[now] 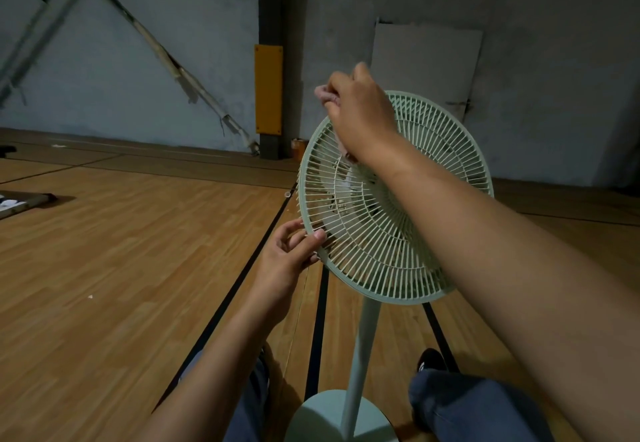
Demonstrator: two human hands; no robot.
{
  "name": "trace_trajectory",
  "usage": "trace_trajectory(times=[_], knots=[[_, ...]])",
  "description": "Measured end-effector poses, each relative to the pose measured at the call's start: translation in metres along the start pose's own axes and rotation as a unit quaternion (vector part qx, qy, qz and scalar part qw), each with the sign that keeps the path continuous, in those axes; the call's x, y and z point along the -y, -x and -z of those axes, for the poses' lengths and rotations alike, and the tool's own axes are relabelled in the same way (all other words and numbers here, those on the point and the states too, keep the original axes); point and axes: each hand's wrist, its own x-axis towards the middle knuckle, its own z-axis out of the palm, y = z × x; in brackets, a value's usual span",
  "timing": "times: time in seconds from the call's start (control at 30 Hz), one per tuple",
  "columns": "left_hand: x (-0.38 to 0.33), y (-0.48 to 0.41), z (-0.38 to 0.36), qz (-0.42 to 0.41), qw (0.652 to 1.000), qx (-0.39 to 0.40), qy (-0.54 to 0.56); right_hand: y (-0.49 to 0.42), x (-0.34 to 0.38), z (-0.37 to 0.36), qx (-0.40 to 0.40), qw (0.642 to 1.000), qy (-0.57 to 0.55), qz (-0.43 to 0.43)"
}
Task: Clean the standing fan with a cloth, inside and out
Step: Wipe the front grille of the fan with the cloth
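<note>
Standing on wood floor (104,251): pale green fan (388,233), round base, slim pole, slatted grille. Grey wall (173,43) behind (yellow pad on pillar). Right hand (360,112) bunches pinkish cloth (323,93) at grille top; right forearm crosses grille. Left hand (291,254) pinches lower-left rim.

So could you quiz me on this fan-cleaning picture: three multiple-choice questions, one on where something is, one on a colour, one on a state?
1. Where does the left hand hold the fan?
A. pole
B. lower-left rim of the grille
C. base

2. What colour is the fan grille?
A. pale green
B. red
C. black

3. What is the right hand doing?
A. hanging empty
B. resting flat on the floor
C. gripping a cloth at the grille's top

Answers: 1 B, its fingers curl round the rim there; 2 A, the whole cage is pale green; 3 C, pinkish cloth pokes out of the fist.
</note>
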Motion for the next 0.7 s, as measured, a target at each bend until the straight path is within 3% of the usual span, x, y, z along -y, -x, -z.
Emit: trace_trajectory(times=[0.2, 0.5, 0.7], knots=[[0.0, 0.0, -0.002, 0.002, 1.0, 0.004, -0.01, -0.002, -0.006, -0.001, -0.02, 0.999, 0.005, -0.045], [0.003, 0.0, 0.002, 0.013, 1.0, -0.013, -0.005, 0.053, 0.029, -0.023, 0.041, 0.99, -0.036, 0.127], [-0.005, -0.002, 0.002, 0.01, 1.0, 0.006, -0.003, 0.022, 0.009, -0.018, 0.009, 0.997, -0.025, 0.071]])
